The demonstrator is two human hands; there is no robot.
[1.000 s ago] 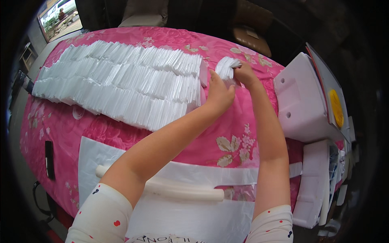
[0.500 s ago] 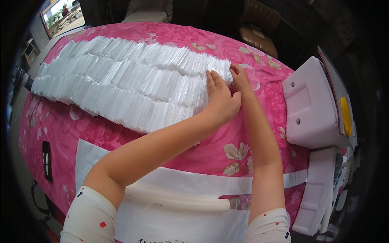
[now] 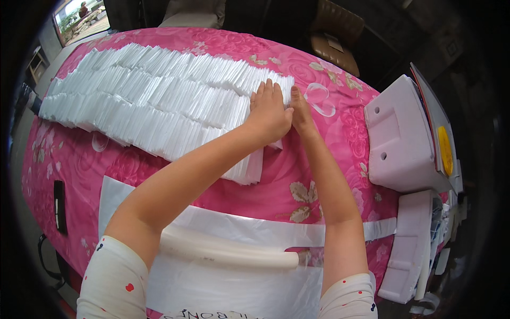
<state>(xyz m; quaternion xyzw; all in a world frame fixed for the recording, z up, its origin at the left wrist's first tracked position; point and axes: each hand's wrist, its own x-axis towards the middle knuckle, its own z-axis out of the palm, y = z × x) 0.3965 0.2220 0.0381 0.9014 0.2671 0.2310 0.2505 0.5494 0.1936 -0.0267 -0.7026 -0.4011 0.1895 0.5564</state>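
Three long rows of thin, whitish clear plastic bags [image 3: 159,114] stand packed on edge across the table. My left hand [image 3: 269,112] lies over the right end of the rows, its fingers stretched out flat on the bags. Against the end of the far row is my right hand [image 3: 300,110], fingers upright and pressing on the outermost bags. Its fingers are partly hidden. The two hands nearly meet, and neither is wrapped round a bag. Below my left wrist, the near row's end [image 3: 248,169] shows.
A pink flowered cloth [image 3: 340,154] covers the table. Nearer me lie plastic sheeting [image 3: 234,292] and a white roll [image 3: 228,253]. White foam boxes [image 3: 396,141] stand at the right, with a yellow object [image 3: 445,151] beside one. A dark phone-like object [image 3: 59,207] lies left. Chairs [image 3: 334,40] stand beyond.
Both hands have moved slightly left along the row's end. My right hand's fingers now press at the end of the far row, and the bags there look more squared up.
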